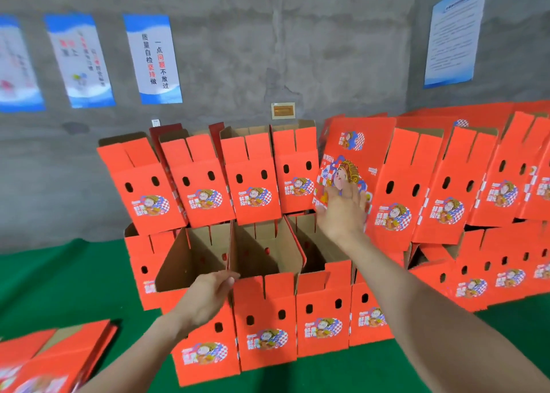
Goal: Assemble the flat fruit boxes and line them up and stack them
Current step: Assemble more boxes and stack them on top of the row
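Left hand (208, 299) pinches the top edge of a front-row fruit box (205, 354), apparently to steady it. Right hand (342, 211), fingers straight and spread, presses flat on an upper-row fruit box (354, 154), probably squaring it into line. Flat boxes (53, 360) lie on the green table (59, 273).

Front-row boxes (265, 312) open upward: entry from above. Upper row (253, 196) blocks the rear. Flat stack (59, 358) lower left; green mat (68, 276) beside it free.

Even, bright; edges warped, blurry
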The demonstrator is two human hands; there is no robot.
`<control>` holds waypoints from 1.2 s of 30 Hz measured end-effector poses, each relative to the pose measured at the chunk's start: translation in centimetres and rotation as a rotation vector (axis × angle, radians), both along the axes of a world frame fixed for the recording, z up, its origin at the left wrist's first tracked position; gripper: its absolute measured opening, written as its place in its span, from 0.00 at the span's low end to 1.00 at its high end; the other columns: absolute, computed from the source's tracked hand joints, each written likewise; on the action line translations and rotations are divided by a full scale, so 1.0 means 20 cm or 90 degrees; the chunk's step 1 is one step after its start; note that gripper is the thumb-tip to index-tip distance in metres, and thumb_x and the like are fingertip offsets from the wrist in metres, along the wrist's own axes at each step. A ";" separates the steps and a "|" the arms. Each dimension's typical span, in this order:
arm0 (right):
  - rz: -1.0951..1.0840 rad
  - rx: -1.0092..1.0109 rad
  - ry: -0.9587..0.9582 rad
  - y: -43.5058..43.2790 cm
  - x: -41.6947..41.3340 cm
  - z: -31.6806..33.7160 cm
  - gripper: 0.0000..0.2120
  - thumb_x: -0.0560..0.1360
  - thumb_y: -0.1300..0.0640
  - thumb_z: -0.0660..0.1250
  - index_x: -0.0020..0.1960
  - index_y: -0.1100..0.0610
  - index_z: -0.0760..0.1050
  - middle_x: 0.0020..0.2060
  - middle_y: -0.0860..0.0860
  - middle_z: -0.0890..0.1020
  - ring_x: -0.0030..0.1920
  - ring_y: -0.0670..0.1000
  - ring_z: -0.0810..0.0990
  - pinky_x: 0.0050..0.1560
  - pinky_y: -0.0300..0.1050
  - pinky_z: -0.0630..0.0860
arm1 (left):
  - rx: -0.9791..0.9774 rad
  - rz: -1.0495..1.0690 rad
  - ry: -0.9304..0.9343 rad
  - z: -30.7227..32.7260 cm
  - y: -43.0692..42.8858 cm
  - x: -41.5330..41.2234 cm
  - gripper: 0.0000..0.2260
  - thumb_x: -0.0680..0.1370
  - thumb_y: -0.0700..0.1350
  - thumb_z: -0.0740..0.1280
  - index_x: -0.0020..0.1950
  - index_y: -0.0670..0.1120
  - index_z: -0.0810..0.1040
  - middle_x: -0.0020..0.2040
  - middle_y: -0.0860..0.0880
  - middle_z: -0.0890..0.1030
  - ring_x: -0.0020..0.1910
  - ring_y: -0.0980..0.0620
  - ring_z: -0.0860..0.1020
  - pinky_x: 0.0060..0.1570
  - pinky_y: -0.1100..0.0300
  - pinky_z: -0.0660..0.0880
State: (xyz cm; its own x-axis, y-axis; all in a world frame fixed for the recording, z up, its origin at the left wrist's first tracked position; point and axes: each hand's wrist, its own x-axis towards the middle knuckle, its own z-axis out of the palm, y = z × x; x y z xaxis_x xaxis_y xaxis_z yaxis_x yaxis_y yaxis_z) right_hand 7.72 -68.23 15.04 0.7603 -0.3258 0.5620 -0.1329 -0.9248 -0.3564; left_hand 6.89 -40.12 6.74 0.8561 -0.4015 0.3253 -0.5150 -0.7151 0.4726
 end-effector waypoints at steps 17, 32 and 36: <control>0.585 0.081 0.263 2.04 -0.24 -0.89 0.12 0.80 0.55 0.60 0.63 0.54 0.72 0.60 0.50 0.78 0.60 0.50 0.75 0.62 0.42 0.70 | -0.092 0.597 0.160 -0.85 2.06 -0.35 0.18 0.79 0.42 0.63 0.67 0.35 0.71 0.64 0.35 0.75 0.63 0.37 0.74 0.60 0.51 0.68; 0.380 0.119 0.537 2.36 -0.02 -1.31 0.18 0.80 0.57 0.59 0.68 0.59 0.66 0.65 0.55 0.75 0.66 0.54 0.73 0.64 0.42 0.67 | 0.175 0.443 0.192 -1.27 2.04 -0.22 0.26 0.74 0.57 0.59 0.72 0.60 0.66 0.76 0.59 0.60 0.75 0.49 0.59 0.67 0.36 0.56; 0.281 0.200 0.570 2.39 0.02 -1.37 0.22 0.80 0.61 0.59 0.71 0.65 0.60 0.69 0.60 0.69 0.69 0.56 0.69 0.66 0.41 0.64 | 0.033 0.404 0.055 -1.25 1.97 -0.29 0.15 0.67 0.53 0.62 0.52 0.57 0.78 0.52 0.55 0.79 0.49 0.48 0.80 0.44 0.47 0.75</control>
